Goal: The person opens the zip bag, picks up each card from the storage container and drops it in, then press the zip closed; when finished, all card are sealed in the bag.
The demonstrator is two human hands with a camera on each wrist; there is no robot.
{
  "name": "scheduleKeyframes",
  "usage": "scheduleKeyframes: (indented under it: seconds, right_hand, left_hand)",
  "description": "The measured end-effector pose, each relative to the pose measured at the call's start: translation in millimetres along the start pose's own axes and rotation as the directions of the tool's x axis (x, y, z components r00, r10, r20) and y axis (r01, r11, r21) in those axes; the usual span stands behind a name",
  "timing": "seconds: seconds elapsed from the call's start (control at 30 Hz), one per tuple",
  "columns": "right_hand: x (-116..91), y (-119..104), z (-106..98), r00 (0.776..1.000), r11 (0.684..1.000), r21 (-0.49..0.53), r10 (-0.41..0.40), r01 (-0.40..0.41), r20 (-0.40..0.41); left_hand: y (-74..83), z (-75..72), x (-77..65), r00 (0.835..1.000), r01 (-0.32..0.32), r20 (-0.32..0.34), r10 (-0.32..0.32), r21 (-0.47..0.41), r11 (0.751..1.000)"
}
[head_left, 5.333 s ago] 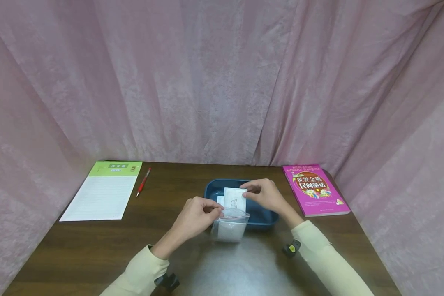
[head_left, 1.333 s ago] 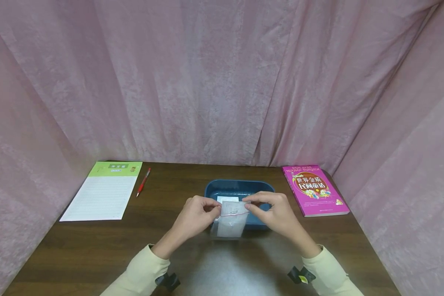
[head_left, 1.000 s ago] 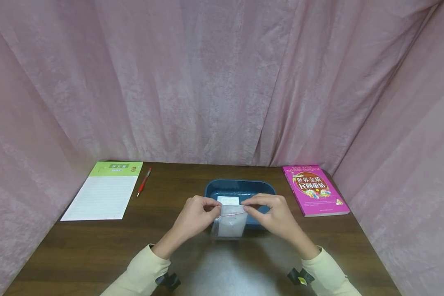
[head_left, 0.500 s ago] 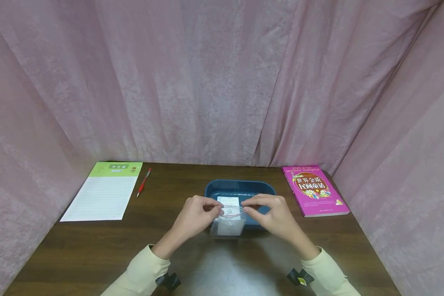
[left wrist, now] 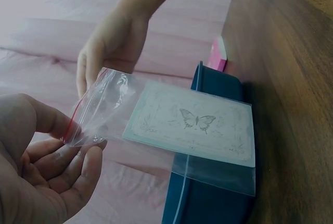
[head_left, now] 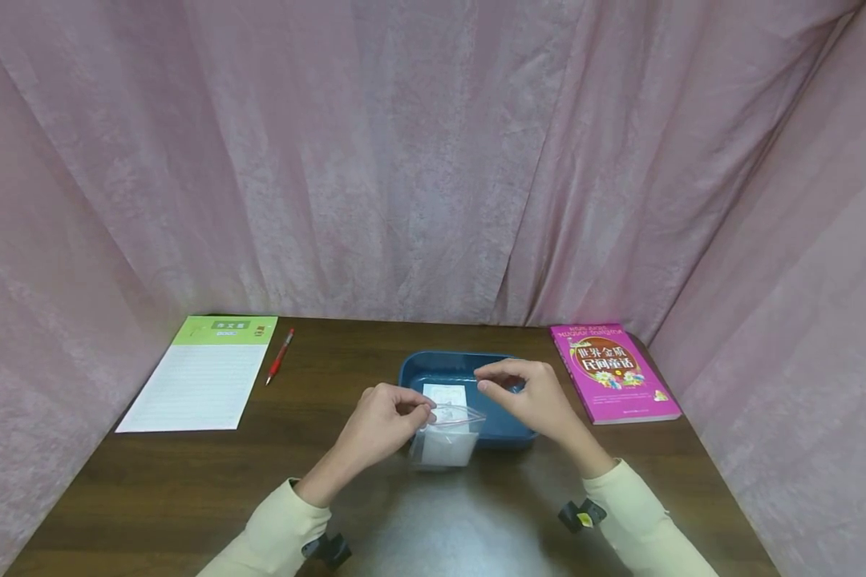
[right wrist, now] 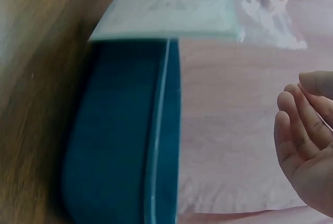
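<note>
My left hand (head_left: 384,421) pinches the clear zip bag (left wrist: 117,91) at one end of its mouth, by the red zip line. The bag hangs at the near edge of the blue tray (head_left: 420,377). Inside the bag is a pale stack of cards or paper (left wrist: 156,112), its face printed with a butterfly. Another white card (head_left: 443,393) lies in the tray behind the bag, partly hidden by it. My right hand (head_left: 537,401) hovers over the tray's right side, apart from the bag, fingers loosely bent and holding nothing.
A lined writing pad (head_left: 202,385) with a green header lies at the left, and a red pen (head_left: 280,357) beside it. At the right lies a pink book (head_left: 613,377). Pink curtains (head_left: 404,160) enclose the wooden table (head_left: 151,497).
The white card pinched by my right hand has gone down into the bag. Both hands then held the bag's mouth, which spread open. My right hand has let go and moved up and right.
</note>
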State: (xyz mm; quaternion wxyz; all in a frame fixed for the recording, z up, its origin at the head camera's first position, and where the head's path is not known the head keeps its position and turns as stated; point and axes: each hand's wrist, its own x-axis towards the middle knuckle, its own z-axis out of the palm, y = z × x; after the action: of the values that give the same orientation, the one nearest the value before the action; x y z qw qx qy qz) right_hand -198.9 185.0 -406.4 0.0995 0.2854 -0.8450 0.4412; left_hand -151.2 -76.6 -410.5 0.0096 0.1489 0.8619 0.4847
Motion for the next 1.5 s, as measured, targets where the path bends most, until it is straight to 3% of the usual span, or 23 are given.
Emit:
scheduleKeyframes:
  seconds: [0.33, 0.8, 1.1, 1.5]
  right_hand:
    - [17.9, 36.0, 14.9, 0.996, 0.999, 0.002, 0.048, -0.049, 0.080]
    - [29.7, 72.9, 40.2, 0.957, 0.984, -0.084, 0.175, -0.159, 0.231]
    - [38.6, 93.7, 50.6, 0.928, 0.969, -0.133, 0.239, -0.209, 0.286]
    - [43.1, 102.5, 63.4, 0.914, 0.957, -0.185, 0.273, -0.225, 0.300]
  left_hand:
    - [0.9, -1.4, -1.4, 1.000, 0.007, 0.025, -0.007, -0.018, 1.000]
    - [-2.2, -1.7, -1.8, 1.000, -0.013, 0.028, 0.013, -0.022, 1.000]
    - [-1.6, -1.3, -2.7, 0.999, -0.028, 0.035, 0.029, -0.029, 0.999]
    - [-0.9, 0.0, -2.9, 0.998, -0.025, 0.052, 0.027, -0.027, 0.999]
